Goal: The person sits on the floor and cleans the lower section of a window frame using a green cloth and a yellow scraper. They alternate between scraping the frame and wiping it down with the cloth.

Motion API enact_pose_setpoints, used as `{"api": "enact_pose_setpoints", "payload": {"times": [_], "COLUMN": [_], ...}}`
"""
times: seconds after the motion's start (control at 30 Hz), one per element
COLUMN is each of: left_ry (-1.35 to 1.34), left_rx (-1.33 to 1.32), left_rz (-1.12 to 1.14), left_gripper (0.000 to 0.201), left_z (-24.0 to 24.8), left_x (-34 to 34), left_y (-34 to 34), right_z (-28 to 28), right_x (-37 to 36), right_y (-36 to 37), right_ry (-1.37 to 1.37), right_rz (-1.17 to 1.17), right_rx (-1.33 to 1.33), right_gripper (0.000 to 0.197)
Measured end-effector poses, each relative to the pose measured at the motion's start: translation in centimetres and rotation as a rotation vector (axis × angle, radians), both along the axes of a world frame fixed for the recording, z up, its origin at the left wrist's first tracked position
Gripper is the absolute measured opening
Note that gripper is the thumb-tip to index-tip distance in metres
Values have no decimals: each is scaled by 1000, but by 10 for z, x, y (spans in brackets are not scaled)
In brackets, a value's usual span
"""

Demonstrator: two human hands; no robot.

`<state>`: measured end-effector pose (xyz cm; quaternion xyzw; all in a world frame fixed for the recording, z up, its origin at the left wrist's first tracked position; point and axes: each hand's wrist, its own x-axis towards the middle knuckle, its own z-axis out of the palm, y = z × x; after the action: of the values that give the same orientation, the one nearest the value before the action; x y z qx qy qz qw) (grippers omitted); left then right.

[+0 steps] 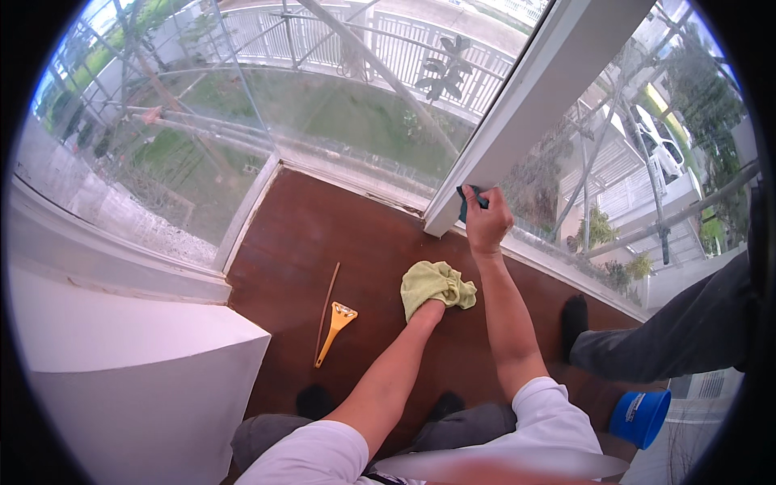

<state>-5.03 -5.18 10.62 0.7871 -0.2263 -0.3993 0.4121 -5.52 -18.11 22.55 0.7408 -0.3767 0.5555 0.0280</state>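
My right hand (490,222) pinches a dark green scouring pad (465,202) against the lower part of a white post (505,121) between two glass panes. My left hand (432,310) is low over the brown floor, wrapped in a crumpled yellow-green cloth (428,284); the cloth hides its fingers. To the left of the cloth lies a yellow scraper (337,327) with a metal head. Beside the scraper is a thin brown stick (327,311).
A blue bucket (640,418) stands at lower right. Another person's leg (663,335), in dark trousers and a dark sock, comes in from the right. A low white wall (145,404) borders the left. Large glass panes (347,113) rise ahead, with scaffolding poles outside.
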Motion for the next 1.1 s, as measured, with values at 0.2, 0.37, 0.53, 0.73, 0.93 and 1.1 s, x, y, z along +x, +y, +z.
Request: {"api": "enact_pose_setpoints", "payload": {"times": [0.2,0.37,0.53,0.73,0.93,1.1], "left_ry": [-140,-40,-140,526,-826,-939], "left_rx": [-139,-52,-57,-409,-791,-799], "left_rz": [91,34,3,304,-143,-56], "left_gripper": [26,26,26,20,18,34], "left_z": [-8,-3,-11,-22,84,204], "left_x": [-6,-3,-5,-9,20,47], "left_y": [3,0,3,6,-13,-100], "right_z": [-3,-9,4,-23,8,42], "right_x": [-3,-14,-16,-32,-110,-148], "right_y": [-3,3,-14,3,8,21], "right_ry": [-5,68,-135,193,-150,-343], "right_rz": [-69,15,-17,-111,-171,-138], "right_rx": [43,-24,-14,356,230,285], "right_gripper": [35,40,41,37,38,40]}}
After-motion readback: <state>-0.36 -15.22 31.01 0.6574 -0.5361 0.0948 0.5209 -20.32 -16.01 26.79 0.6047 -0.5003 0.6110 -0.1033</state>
